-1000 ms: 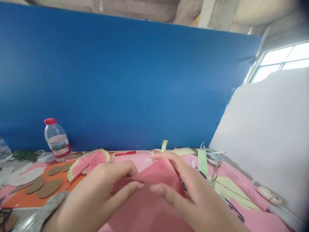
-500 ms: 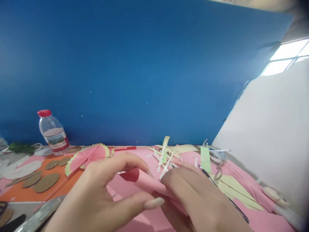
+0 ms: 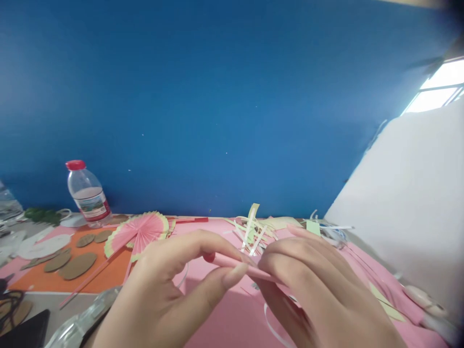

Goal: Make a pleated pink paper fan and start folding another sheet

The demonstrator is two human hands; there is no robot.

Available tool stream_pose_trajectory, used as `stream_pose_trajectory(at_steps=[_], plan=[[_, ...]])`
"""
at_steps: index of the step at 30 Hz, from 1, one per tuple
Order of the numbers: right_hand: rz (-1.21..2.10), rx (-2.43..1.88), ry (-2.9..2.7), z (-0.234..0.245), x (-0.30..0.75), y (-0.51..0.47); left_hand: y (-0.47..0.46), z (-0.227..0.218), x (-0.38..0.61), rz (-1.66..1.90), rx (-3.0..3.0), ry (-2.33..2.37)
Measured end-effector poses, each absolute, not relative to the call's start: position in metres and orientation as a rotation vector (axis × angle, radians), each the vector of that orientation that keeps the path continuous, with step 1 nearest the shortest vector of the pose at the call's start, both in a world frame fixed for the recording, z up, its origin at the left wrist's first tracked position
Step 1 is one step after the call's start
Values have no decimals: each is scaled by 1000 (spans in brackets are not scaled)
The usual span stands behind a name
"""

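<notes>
A thin roll of pink paper (image 3: 224, 260) runs across the space between my hands, just above the pink sheet (image 3: 224, 314) on the table. My left hand (image 3: 174, 285) pinches its left part between thumb and forefinger. Curled over the right part is my right hand (image 3: 319, 285), whose fingers hide that end and whose thumb lies beneath. Behind the hands sits a heap of narrow paper strips (image 3: 253, 229), pale yellow and white. To the left of my left hand lies a pink pleated paper fan (image 3: 143, 232) with a yellow-green edge and a thin pink stick.
A red-capped plastic bottle (image 3: 89, 195) stands at the back left by the blue wall (image 3: 217, 106). Cardboard ovals (image 3: 78, 266) lie on orange paper (image 3: 112, 275). A clear plastic object (image 3: 87, 314) is near the front left. A white wall (image 3: 409, 193) rises at right.
The pink paper has gone from a wider, looser curl to a tighter, thinner roll. My left fingers have closed in on it. The view has shifted slightly.
</notes>
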State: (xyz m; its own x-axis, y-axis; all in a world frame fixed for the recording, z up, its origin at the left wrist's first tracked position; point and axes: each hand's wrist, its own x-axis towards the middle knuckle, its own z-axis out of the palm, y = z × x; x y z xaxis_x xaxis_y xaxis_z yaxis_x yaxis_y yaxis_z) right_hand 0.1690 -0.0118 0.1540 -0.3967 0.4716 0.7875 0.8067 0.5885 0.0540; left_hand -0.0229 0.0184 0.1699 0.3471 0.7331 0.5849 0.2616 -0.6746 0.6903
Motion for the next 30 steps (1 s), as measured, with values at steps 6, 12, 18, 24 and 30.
stream_pose_trajectory(at_steps=[6, 12, 18, 24, 30], plan=[[-563, -1022, -2076, 154, 174, -11, 16, 175, -24, 1259, 2165, 899], [-569, -1018, -2086, 157, 175, -14, 11, 174, -24, 1227, 2142, 922], [-548, -1017, -2106, 159, 175, -13, 8, 172, -25, 1264, 2158, 930], [-490, -1038, -2143, 159, 175, -14, 8, 172, -26, 1251, 2244, 877], [-281, -1107, -2155, 162, 169, -19, 8, 175, -28, 1281, 2256, 900]])
